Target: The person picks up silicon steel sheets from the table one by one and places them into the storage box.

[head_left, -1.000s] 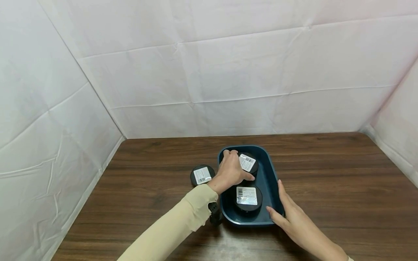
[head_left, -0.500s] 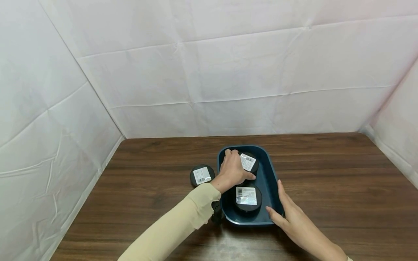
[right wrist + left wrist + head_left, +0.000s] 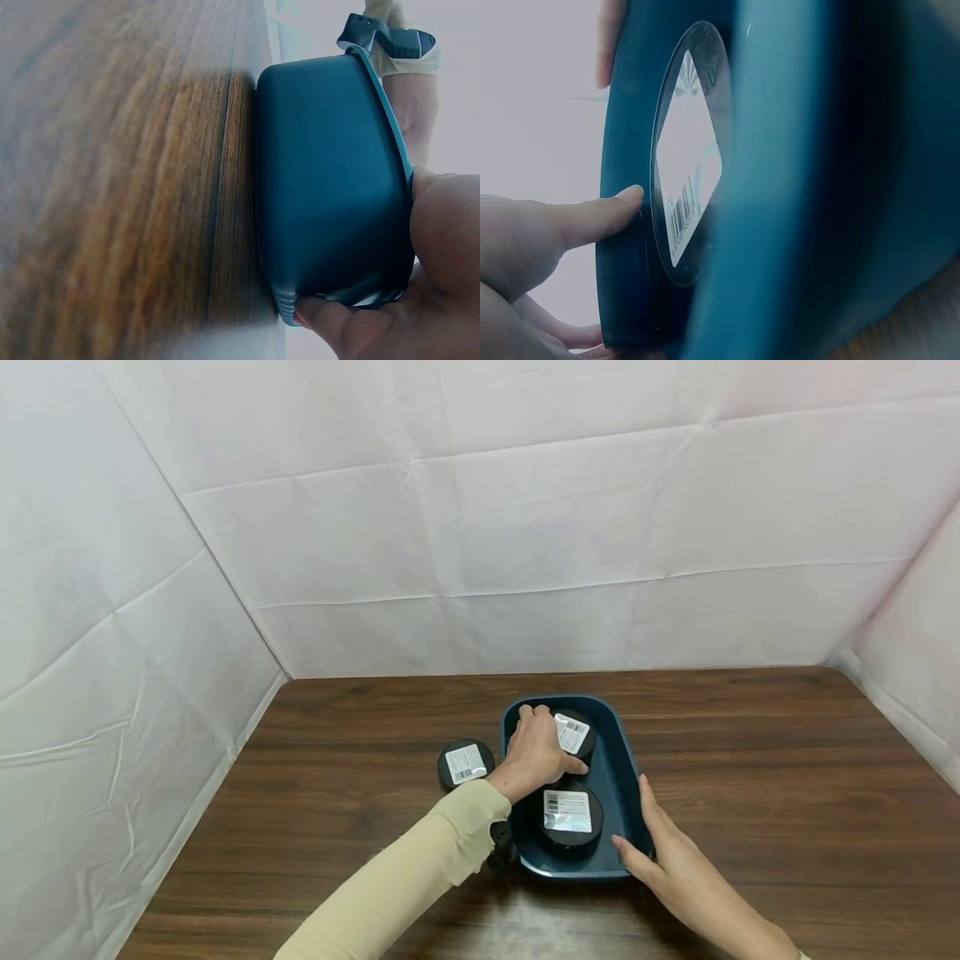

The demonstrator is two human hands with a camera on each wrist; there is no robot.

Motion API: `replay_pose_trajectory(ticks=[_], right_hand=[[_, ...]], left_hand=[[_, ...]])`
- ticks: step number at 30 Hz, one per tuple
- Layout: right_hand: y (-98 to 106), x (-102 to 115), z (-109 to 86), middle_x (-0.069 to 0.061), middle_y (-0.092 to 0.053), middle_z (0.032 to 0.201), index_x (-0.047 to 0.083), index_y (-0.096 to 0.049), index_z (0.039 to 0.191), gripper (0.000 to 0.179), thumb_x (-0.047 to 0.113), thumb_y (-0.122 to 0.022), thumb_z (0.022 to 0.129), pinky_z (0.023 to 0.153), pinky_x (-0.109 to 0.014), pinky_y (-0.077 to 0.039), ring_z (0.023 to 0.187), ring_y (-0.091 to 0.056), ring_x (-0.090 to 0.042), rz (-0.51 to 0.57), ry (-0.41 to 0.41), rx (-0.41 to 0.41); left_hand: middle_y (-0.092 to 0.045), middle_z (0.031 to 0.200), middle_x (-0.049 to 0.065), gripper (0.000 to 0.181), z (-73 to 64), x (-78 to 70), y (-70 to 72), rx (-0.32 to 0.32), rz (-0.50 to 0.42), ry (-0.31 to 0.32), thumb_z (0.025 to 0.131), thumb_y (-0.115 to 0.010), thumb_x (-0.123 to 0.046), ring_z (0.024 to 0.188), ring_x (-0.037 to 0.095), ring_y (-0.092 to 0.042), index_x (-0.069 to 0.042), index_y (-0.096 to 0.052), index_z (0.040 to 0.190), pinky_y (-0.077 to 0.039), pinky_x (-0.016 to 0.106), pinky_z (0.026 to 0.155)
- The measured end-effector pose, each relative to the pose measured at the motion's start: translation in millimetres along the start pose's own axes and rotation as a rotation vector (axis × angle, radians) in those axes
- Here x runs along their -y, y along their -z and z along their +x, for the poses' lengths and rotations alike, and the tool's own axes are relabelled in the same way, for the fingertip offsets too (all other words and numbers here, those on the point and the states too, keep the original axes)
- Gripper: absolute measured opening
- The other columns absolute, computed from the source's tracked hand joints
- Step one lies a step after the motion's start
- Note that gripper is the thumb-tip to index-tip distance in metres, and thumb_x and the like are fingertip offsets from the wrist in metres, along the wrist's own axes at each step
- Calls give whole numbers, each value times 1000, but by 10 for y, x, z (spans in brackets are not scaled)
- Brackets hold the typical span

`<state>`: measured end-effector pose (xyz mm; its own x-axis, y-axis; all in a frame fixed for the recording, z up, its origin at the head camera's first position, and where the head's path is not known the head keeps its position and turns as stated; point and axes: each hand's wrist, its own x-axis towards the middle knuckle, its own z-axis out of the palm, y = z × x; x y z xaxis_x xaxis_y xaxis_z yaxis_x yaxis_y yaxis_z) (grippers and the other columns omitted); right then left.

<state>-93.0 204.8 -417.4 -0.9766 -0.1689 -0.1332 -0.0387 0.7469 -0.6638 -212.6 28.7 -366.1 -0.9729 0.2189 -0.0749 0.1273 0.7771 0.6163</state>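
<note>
A deep teal plastic tray [image 3: 618,793] stands on the table. My left hand [image 3: 534,750] reaches inside it, around the left side of a round black container [image 3: 573,732] with a white barcode label. The thumb lies at that container's near side; the other fingertips are partly hidden. Nearer in the tray lies a second black container [image 3: 567,814], label up, also in the left wrist view [image 3: 690,150]. My right hand [image 3: 671,860] grips the tray's right wall, thumb over the rim; the right wrist view shows this hand [image 3: 420,300] against the tray's outside [image 3: 330,180].
A third round black container [image 3: 465,763] sits on the brown wooden table [image 3: 360,802], just left of the tray and beside my left wrist. White sheeting [image 3: 480,527] walls the table at the back and both sides.
Hardly anything differs: my left hand has shifted very slightly to the right inside the tray. The right hand, tray and containers stay in place.
</note>
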Motion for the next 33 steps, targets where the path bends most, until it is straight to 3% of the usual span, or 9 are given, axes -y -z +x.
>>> replay_pose_trajectory(ticks=[9, 16, 33], right_hand=[[4, -9, 5, -36, -11, 162, 4, 10, 160, 93, 45, -52, 104, 109, -71, -36, 144, -29, -54, -5, -14, 0], [0, -19, -12, -37, -11, 162, 2, 9, 160, 92, 42, -52, 104, 107, -71, -37, 144, -28, -55, 7, 33, -26], [4, -18, -2, -37, -10, 162, 3, 10, 160, 93, 45, -52, 104, 108, -71, -37, 145, -28, -54, 12, 1, -2]], left_hand=[[-44, 142, 25, 90, 9, 8, -12, 13, 14, -12, 77, -89, -30, 118, 33, -55, 3, -42, 146, -55, 41, 98], [-40, 149, 26, 92, 0, 30, -10, 27, -5, -30, 80, -87, -27, 136, 36, -47, 3, -37, 150, -50, 44, 109], [-41, 148, 24, 97, 17, 49, -28, 25, -16, -20, 79, -87, -27, 137, 36, -46, -1, -32, 154, -49, 44, 109]])
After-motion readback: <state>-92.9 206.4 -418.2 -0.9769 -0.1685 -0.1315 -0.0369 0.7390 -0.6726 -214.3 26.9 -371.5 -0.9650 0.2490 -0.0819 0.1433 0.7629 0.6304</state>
